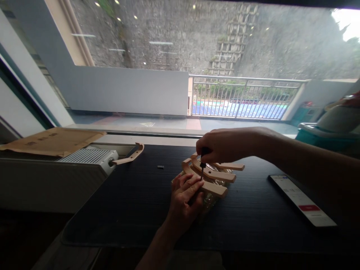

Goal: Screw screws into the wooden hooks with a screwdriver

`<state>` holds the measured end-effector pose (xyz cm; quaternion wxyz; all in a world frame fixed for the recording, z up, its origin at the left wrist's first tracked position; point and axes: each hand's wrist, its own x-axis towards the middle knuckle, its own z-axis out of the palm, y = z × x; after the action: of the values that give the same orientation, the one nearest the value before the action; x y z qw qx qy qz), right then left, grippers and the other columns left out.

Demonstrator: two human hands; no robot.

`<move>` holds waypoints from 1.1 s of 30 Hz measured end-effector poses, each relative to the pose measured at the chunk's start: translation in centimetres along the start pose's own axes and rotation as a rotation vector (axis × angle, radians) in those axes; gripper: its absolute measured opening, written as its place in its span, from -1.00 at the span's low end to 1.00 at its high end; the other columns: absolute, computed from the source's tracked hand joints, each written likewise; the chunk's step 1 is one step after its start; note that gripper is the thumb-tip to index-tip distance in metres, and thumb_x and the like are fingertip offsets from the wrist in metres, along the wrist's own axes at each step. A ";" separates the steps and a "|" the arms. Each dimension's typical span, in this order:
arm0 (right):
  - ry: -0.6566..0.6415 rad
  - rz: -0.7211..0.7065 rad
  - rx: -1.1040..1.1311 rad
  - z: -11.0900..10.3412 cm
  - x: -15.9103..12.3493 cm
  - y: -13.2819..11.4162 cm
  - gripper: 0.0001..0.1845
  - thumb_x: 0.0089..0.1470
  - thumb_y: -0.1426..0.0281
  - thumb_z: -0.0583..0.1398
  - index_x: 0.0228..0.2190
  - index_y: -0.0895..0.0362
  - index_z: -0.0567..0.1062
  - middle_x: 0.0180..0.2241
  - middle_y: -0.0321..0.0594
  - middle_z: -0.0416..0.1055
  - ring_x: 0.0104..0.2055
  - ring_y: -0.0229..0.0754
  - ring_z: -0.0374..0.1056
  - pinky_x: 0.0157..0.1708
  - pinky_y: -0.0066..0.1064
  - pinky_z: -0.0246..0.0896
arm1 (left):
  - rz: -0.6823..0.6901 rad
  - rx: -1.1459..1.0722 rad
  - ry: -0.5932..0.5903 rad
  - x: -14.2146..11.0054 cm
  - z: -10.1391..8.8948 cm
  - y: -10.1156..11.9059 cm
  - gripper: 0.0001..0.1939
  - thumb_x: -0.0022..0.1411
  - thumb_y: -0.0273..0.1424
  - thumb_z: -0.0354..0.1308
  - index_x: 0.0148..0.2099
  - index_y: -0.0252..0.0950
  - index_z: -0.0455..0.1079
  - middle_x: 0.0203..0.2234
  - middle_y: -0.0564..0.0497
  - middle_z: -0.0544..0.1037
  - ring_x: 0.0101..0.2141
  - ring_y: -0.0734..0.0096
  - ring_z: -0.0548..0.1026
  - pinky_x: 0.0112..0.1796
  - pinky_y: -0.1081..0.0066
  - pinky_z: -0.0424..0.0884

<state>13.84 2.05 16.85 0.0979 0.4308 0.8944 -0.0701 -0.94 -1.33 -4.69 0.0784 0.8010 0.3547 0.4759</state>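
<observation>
My right hand (215, 143) is closed around the black handle of a screwdriver (203, 164). The screwdriver stands nearly upright, its shaft reaching down to the nearest of several curved wooden hooks (215, 189); its tip is hidden by my left fingers. My left hand (184, 198) grips that hook, fingertips pressed beside the shaft. Just behind it lies another wooden hook (222, 176) with a dark hole, and farther back the end of one more hook (232, 166). Crinkled clear plastic wrap (209, 202) shows under the hooks. A small screw (160, 167) lies to the left.
The dark tabletop (126, 210) carries a lit phone (303, 202) on the right. At its left edge, one wooden hook (131, 157) leans by a white radiator (90, 156), near a brown paper envelope (53, 140). A window with a railing (244, 97) beyond it is ahead.
</observation>
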 end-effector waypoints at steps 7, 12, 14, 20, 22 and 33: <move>-0.028 -0.038 0.046 -0.2 -0.3 0.6 -0.76 -0.01 0.43 0.09 -0.31 0.09 0.52 -0.41 -0.29 0.47 -0.49 -0.32 0.27 -0.52 -0.47 0.04 | -0.007 -0.004 -0.003 0.1 0.0 0.2 -0.70 0.18 -0.45 0.10 -0.02 -0.20 0.42 -0.05 0.00 0.51 0.03 0.18 0.32 0.10 0.03 0.12; 0.009 -0.030 0.108 0.9 -0.1 1.1 -0.78 0.02 0.38 0.07 -0.33 0.09 0.49 -0.42 -0.29 0.47 -0.50 -0.33 0.26 -0.53 -0.47 0.03 | -0.018 0.003 -0.004 0.1 0.0 0.1 -0.70 0.18 -0.45 0.11 -0.02 -0.19 0.42 -0.05 0.01 0.50 0.04 0.18 0.31 0.10 0.03 0.11; 0.037 -0.008 0.100 1.2 0.0 1.2 -0.78 0.03 0.34 0.06 -0.35 0.11 0.49 -0.44 -0.27 0.46 -0.51 -0.32 0.25 -0.54 -0.47 0.03 | -0.014 0.001 -0.007 0.1 0.0 0.1 -0.69 0.18 -0.44 0.11 -0.01 -0.19 0.41 -0.05 0.01 0.50 0.04 0.18 0.31 0.11 0.03 0.11; 0.066 -0.020 0.069 0.9 -0.1 1.2 -0.77 0.02 0.27 0.08 -0.38 0.11 0.48 -0.46 -0.27 0.45 -0.54 -0.33 0.22 -0.57 -0.46 -0.01 | -0.004 0.000 -0.004 0.0 0.1 0.1 -0.69 0.18 -0.46 0.11 -0.01 -0.20 0.41 -0.05 0.01 0.50 0.04 0.20 0.30 0.11 0.05 0.09; 0.060 -0.036 0.082 0.6 -0.2 1.2 -0.79 0.00 0.28 0.10 -0.37 0.09 0.49 -0.45 -0.30 0.45 -0.55 -0.34 0.22 -0.58 -0.47 -0.01 | -0.003 -0.001 -0.010 0.0 0.0 0.1 -0.69 0.18 -0.47 0.10 -0.01 -0.19 0.41 -0.04 0.02 0.50 0.05 0.19 0.30 0.11 0.05 0.09; 0.187 -0.020 0.056 2.0 0.7 0.5 -0.72 0.04 0.21 0.08 -0.43 0.14 0.47 -0.53 -0.27 0.40 -0.56 -0.34 0.17 -0.56 -0.45 -0.04 | -0.015 -0.023 -0.019 0.1 -0.1 0.1 -0.69 0.17 -0.47 0.10 -0.02 -0.16 0.39 -0.06 0.03 0.49 0.05 0.20 0.28 0.12 0.04 0.06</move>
<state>14.10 2.47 14.70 0.0014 0.4292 0.9015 -0.0555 -0.93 -1.36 -4.58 0.0946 0.8017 0.3545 0.4719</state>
